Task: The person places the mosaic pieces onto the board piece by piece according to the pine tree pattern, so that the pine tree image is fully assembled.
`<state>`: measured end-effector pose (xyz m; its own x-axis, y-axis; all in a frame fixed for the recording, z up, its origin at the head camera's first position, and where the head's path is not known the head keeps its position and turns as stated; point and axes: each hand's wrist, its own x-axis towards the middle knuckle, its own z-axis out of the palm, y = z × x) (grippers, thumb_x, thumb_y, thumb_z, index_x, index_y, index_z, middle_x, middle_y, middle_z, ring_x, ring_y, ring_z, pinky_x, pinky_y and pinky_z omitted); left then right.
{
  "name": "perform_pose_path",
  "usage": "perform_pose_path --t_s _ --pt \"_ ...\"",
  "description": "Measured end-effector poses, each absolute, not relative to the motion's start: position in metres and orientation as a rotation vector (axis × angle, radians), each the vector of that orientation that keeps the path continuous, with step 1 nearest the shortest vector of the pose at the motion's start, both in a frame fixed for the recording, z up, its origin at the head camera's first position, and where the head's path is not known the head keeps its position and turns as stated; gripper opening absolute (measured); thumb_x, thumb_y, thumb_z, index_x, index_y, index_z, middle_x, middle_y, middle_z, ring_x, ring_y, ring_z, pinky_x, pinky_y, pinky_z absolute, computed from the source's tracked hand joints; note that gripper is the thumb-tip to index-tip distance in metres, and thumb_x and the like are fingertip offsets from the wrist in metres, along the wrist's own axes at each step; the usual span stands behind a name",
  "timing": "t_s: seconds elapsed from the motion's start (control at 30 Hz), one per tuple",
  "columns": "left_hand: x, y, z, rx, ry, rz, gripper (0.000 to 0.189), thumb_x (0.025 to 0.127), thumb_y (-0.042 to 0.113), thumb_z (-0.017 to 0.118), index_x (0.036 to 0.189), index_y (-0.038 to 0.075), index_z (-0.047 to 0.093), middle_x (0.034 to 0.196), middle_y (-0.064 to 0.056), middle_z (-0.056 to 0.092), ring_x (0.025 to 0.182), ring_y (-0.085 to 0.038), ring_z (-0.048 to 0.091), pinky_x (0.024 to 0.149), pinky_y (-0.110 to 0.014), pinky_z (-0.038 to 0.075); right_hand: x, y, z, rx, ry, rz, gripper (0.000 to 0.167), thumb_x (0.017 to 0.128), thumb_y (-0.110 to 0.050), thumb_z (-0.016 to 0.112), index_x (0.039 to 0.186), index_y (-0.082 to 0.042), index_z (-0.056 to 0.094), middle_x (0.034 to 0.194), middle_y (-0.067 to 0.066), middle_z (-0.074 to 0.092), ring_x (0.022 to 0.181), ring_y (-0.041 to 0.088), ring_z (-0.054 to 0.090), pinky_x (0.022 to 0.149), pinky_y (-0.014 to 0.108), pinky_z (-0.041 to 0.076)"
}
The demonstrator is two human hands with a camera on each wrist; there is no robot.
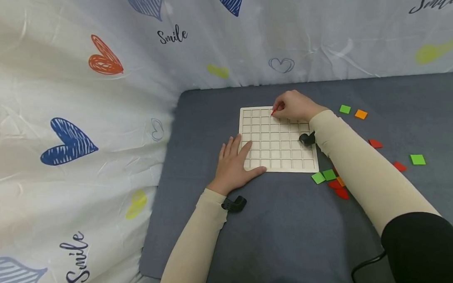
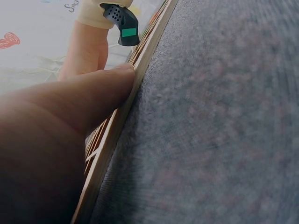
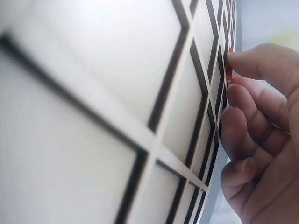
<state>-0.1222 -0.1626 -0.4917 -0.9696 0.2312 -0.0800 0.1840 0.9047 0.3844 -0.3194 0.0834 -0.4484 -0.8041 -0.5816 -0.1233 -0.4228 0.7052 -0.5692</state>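
Observation:
A pale wooden grid board (image 1: pixel 266 150) lies on the grey table, its square cells bare where they show. At the board's far edge my right hand (image 1: pixel 294 106) pinches a small red tile (image 3: pixel 229 67) between thumb and fingers, right at the grid. My left hand (image 1: pixel 232 164) rests on the board's near left corner, fingers spread along the left edge. In the left wrist view its thumb (image 2: pixel 107 86) lies over the board's wooden rim (image 2: pixel 105 154). The right hand and sleeve cover some of the cells at the far right.
By the board's near right corner lie green tiles (image 1: pixel 329 175), red tiles (image 1: pixel 341 193) and an orange tile (image 1: pixel 340 181), partly under the right sleeve. Farther right are a green tile (image 1: pixel 417 160), red pieces (image 1: pixel 375 143) and an orange tile (image 1: pixel 361 114). A printed curtain (image 1: pixel 193 55) borders the table.

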Motion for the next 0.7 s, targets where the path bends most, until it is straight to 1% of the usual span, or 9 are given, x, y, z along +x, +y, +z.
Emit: perform_pose_path --t_s 0.13,0.47,0.7 --pt "-0.1223 -0.1627 -0.4906 0.324 2.951 0.591 0.098 0.090 0.077 0.063 0.167 0.024 0.031 0.177 -0.007 0.006 0.164 -0.029 -0.002 0.131 -0.051 -0.003 -0.3191 0.0829 -0.4466 -0.806 2.597 -0.800 0.020 0.101 -0.023 0.071 0.111 -0.007 0.078 0.099 0.010 0.074 0.084 0.023 0.062 0.079 0.040 0.050" --pt "-0.1224 -0.1623 -0.4877 0.323 2.953 0.604 0.098 0.090 0.077 0.063 0.167 0.024 0.032 0.177 -0.006 0.007 0.164 -0.029 -0.001 0.131 -0.050 -0.003 -0.3158 0.0819 -0.4441 -0.770 2.602 -0.849 0.021 0.100 -0.021 0.074 0.114 -0.005 0.078 0.104 0.012 0.075 0.090 0.025 0.063 0.083 0.041 0.050" --pt "-0.1227 -0.1614 -0.4885 0.317 2.946 0.590 0.098 0.090 0.077 0.063 0.167 0.025 0.031 0.177 -0.007 0.007 0.164 -0.029 -0.001 0.131 -0.050 -0.003 -0.3154 0.0831 -0.4453 -0.729 2.610 -0.852 0.022 0.099 -0.023 0.076 0.112 -0.006 0.080 0.104 0.012 0.076 0.089 0.024 0.064 0.082 0.041 0.050"
